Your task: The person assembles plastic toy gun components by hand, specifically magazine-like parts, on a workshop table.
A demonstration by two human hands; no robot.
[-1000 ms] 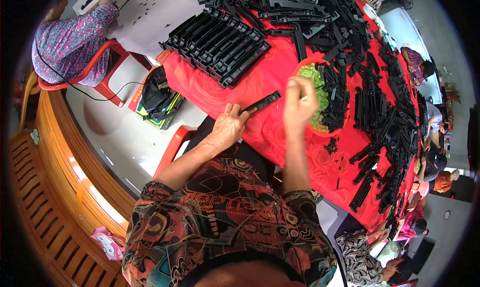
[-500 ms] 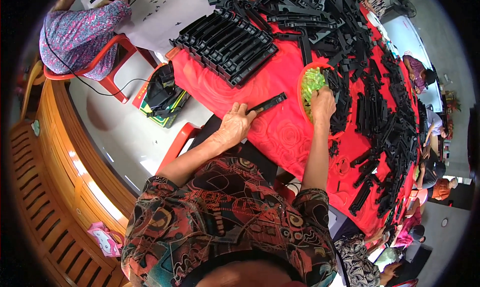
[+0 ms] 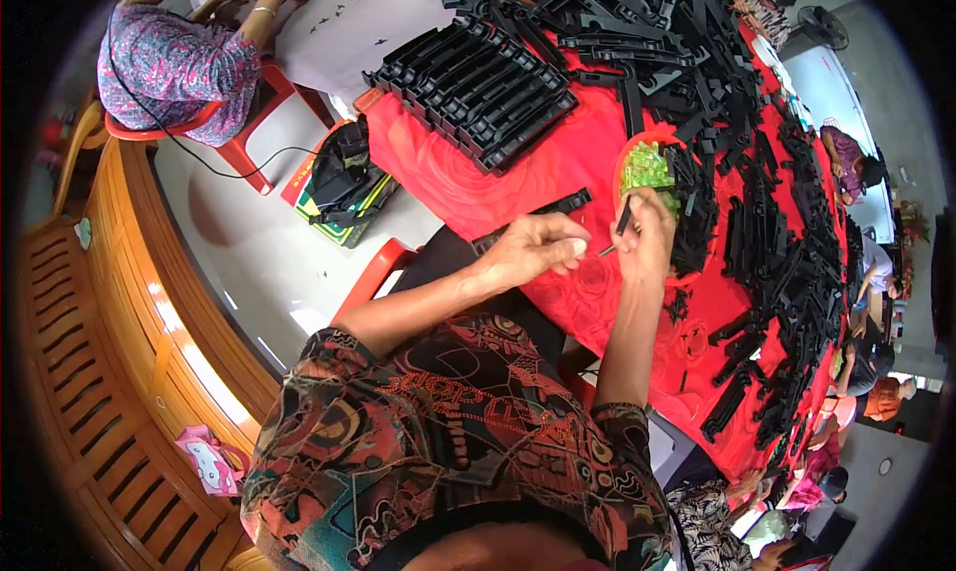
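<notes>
My left hand [image 3: 538, 244] is over the near edge of the red-covered table, thumb and forefinger pinched together; whatever they hold, if anything, is too small to make out. Close beside it, my right hand [image 3: 647, 237] grips a slim black tool [image 3: 624, 216] with a thin tip pointing toward the left fingers. Partly hidden behind my left hand, a long black plastic part [image 3: 566, 204] lies on the cloth. Just beyond my right hand stands a round orange-red basin [image 3: 622, 163] containing translucent green pieces [image 3: 647, 165] and black parts.
A neat stack of black plastic parts [image 3: 473, 88] stands at the far left of the red cloth [image 3: 588, 302]. Loose black parts [image 3: 787, 262] cover the far and right sides. Left are a red chair [image 3: 386, 267], a bag on a box [image 3: 344, 183], a wooden bench [image 3: 110, 412] and a seated person [image 3: 184, 68].
My right hand has come out of the basin with the slim black tool. My left hand has let go of the long black part and moved right, toward my right hand.
</notes>
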